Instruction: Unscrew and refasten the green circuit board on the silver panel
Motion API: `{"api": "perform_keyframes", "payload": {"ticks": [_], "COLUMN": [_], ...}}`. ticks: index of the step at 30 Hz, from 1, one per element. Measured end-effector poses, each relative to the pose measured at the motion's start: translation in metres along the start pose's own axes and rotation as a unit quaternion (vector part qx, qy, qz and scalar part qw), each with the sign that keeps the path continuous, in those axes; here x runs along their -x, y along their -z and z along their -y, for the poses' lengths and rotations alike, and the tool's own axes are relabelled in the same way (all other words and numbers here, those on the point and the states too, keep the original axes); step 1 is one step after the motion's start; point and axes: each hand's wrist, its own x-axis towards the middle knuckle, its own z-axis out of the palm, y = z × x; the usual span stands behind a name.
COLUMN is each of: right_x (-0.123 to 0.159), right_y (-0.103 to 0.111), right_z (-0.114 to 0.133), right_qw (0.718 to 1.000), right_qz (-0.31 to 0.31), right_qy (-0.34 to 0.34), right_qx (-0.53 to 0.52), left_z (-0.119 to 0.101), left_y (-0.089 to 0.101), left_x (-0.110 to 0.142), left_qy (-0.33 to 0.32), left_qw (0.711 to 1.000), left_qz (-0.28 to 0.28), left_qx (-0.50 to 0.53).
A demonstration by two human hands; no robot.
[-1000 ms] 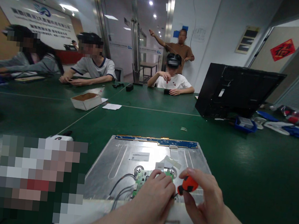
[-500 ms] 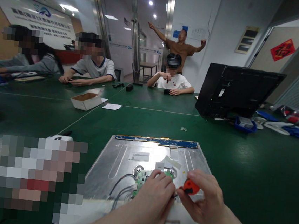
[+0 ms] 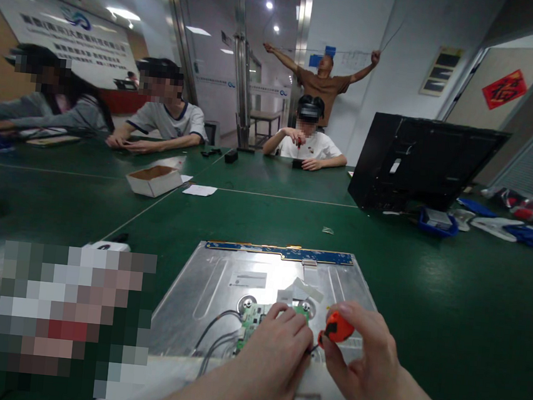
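Observation:
My right hand (image 3: 367, 354) pinches a screwdriver (image 3: 340, 327) with an orange and black handle between thumb and fingers. Its dark shaft slants down to the left, toward my left hand (image 3: 278, 346). That hand is closed, lying over the right part of a green circuit board (image 3: 251, 318); its fingertips and whatever they grip are hidden. Beneath both hands lies a flat metal display panel (image 3: 221, 277) with its back up. Dark cables (image 3: 215, 321) run from the board's left side, and a narrow blue circuit board (image 3: 243, 248) lines the panel's far edge. The screwdriver's tip is hidden.
An open cardboard box (image 3: 154, 180) and a sheet of paper (image 3: 200, 190) lie farther back on the green table (image 3: 269, 219). A black monitor (image 3: 421, 164) stands back right, beside a blue tray (image 3: 438, 223). Several people sit or stand beyond; a blurred patch hides the left front.
In my right hand the screwdriver handle has turned and tilted slightly, so more of its shaft shows. My left hand stays put. The standing person's arm at the back has risen.

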Motion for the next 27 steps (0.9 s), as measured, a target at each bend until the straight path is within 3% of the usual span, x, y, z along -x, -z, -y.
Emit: {"api": "perform_keyframes", "payload": {"ticks": [6, 15, 27], "right_x": [-0.0015, -0.0009, -0.0011], "right_y": [-0.0014, 0.0005, -0.0004], "right_z": [0.0005, -0.0010, 0.0006], "right_qw": [0.999, 1.000, 1.000], "right_qz": [-0.003, 0.017, 0.007], "right_qy": [0.008, 0.007, 0.012], "right_qx": [0.032, -0.024, 0.017], "left_z": [0.0004, 0.0004, -0.0014], "left_y": [-0.0006, 0.0018, 0.0045], "left_x": [-0.0001, 0.0009, 0.0011], "left_qy": [0.003, -0.005, -0.004], "left_qw": [1.000, 1.000, 1.000], "left_qz": [-0.008, -0.006, -0.014], "left_qx": [0.003, 0.003, 0.016]}}
